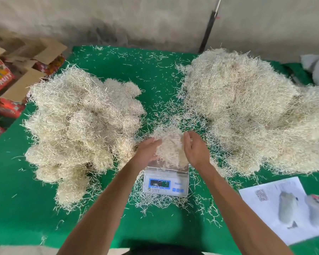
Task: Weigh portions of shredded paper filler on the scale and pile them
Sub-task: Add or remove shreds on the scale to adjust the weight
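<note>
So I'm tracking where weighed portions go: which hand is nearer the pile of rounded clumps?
Left. The left hand is beside that pile; the right hand is across the portion.

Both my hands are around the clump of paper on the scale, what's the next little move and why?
Probably let go and draw both hands back: the left hand and right hand cup the portion on the scale, so the blurred display cannot yet give a true weight.

Both forearms extended forward; left hand (148, 151) and right hand (195, 148) face each other, fingers loosely curved.
</note>
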Demonstrator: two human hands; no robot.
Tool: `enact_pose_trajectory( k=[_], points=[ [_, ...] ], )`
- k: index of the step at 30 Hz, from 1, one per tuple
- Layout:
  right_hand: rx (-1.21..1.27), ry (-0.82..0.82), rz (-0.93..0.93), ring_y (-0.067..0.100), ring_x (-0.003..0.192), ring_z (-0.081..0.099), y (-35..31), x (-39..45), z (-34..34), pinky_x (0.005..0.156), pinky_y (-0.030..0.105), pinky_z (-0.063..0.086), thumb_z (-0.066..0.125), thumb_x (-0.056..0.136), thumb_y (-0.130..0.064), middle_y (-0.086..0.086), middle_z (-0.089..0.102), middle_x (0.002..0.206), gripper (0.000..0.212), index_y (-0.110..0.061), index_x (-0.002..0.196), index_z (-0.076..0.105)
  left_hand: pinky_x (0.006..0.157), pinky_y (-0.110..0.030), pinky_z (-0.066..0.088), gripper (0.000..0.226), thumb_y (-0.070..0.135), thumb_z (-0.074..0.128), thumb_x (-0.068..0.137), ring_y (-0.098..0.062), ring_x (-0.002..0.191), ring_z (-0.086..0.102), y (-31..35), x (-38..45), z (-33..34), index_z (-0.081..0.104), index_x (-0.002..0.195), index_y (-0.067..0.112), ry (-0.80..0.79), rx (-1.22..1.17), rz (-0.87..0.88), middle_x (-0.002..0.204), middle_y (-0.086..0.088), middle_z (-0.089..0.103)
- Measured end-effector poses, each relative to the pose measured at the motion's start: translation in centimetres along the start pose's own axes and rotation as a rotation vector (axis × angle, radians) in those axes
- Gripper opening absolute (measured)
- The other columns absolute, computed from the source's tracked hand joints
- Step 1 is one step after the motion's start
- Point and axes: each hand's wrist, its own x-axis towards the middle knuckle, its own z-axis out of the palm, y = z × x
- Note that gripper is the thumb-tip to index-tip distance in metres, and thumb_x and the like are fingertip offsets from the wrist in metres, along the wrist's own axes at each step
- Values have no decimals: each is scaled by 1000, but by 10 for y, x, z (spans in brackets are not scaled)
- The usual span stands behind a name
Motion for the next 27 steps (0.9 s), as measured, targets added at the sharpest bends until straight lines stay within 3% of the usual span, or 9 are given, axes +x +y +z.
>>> enact_pose_trajectory(
  k=[2, 5, 7, 11, 15, 20, 23, 25, 27],
  points=[
    [41, 1, -29, 21, 95, 66, 5, -5, 1, 80, 35, 55, 25, 113, -48, 4, 66, 106, 49, -15, 117, 61, 69, -29, 62, 51, 45, 73, 89, -17, 97, 63, -2, 1, -1, 59, 129, 17, 92, -58, -3, 120, -6, 60],
    [72, 56, -35, 17, 105, 63, 15, -10, -1, 89, 36, 53, 27, 112, -50, 8, 68, 120, 54, -13, 131, 60, 68, -34, 63, 34, 44, 71, 90, -15, 72, 58, -7, 0, -10, 63, 95, 11, 242, -1, 87, 77, 2, 54],
    [74, 123, -1, 22, 115, 63, 20, -10, -4, 94, 40, 53, 26, 111, -53, 10, 67, 129, 58, -12, 135, 59, 67, -31, 56, 35, 47, 68, 92, -16, 68, 53, -9, -2, -16, 61, 94, 13, 312, 85, 169, 68, 4, 50],
    [71, 171, 18, 26, 122, 61, 24, -8, -9, 102, 44, 52, 25, 111, -55, 11, 65, 135, 62, -11, 136, 59, 83, -43, 60, 28, 47, 66, 93, -14, 76, 59, -4, -10, -18, 66, 105, 22, 292, 54, 191, 79, 2, 59],
    [45, 108, 1, 26, 126, 60, 26, -9, -6, 103, 48, 52, 22, 108, -62, 10, 62, 141, 68, -13, 141, 56, 70, -28, 60, 22, 43, 68, 94, -15, 89, 64, 1, -19, -12, 65, 110, 28, 230, -79, 153, 91, 1, 62],
    [34, 80, 22, 26, 135, 54, 26, -13, -4, 109, 51, 48, 23, 106, -67, 10, 56, 149, 73, -13, 147, 50, 75, -30, 61, 13, 44, 70, 91, -14, 88, 62, 1, -20, -11, 65, 100, 37, 196, -137, 138, 90, 5, 61],
    [28, 76, 39, 27, 136, 54, 27, -16, -4, 108, 51, 47, 21, 103, -73, 10, 54, 150, 81, -12, 149, 48, 83, -41, 61, 40, 49, 71, 89, -12, 92, 62, 2, -16, -10, 62, 123, 29, 205, -145, 93, 101, 5, 60],
    [93, 56, 100, 29, 135, 55, 25, -17, -3, 108, 52, 48, 22, 102, -74, 12, 54, 150, 83, -10, 150, 47, 81, -45, 61, 62, 56, 67, 89, -17, 107, 59, 7, -14, -6, 47, 142, 30, 231, -127, 49, 127, -1, 54],
    [258, -9, 189, 34, 133, 56, 16, -22, 0, 107, 50, 49, 20, 105, -69, 16, 57, 145, 81, -6, 148, 46, 84, -51, 59, 72, 66, 57, 90, -28, 124, 51, 13, -14, 6, 34, 150, 34, 225, -72, -1, 152, -3, 36]
  ],
)
